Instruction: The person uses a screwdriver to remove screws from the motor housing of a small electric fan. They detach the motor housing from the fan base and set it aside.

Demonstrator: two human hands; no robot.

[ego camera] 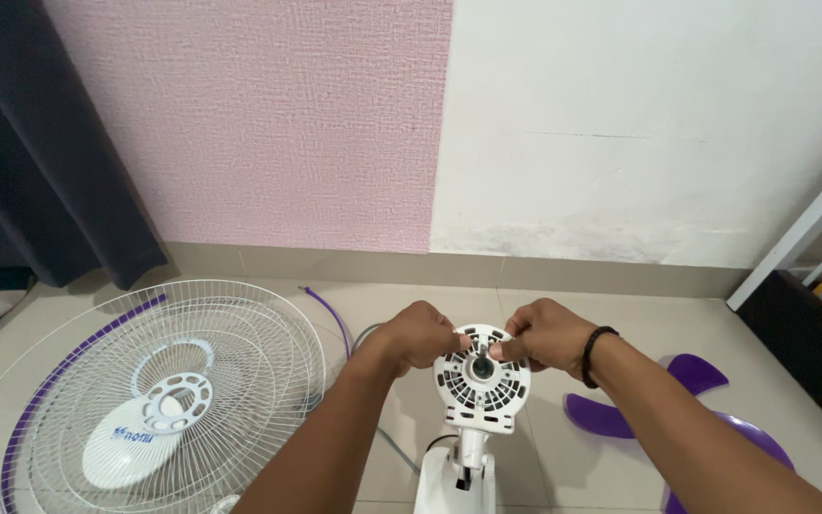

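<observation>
Both hands are pinched narrow at the bare white motor head (480, 381) standing on the floor, the left hand (418, 334) and right hand (546, 333) working its central shaft, so seating the purple blade (715, 433) looks like the next careful move.

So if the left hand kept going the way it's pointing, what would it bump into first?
Probably the right hand: the left hand points rightward across the white fan motor housing it grips, with the dark centre shaft between them.
</observation>
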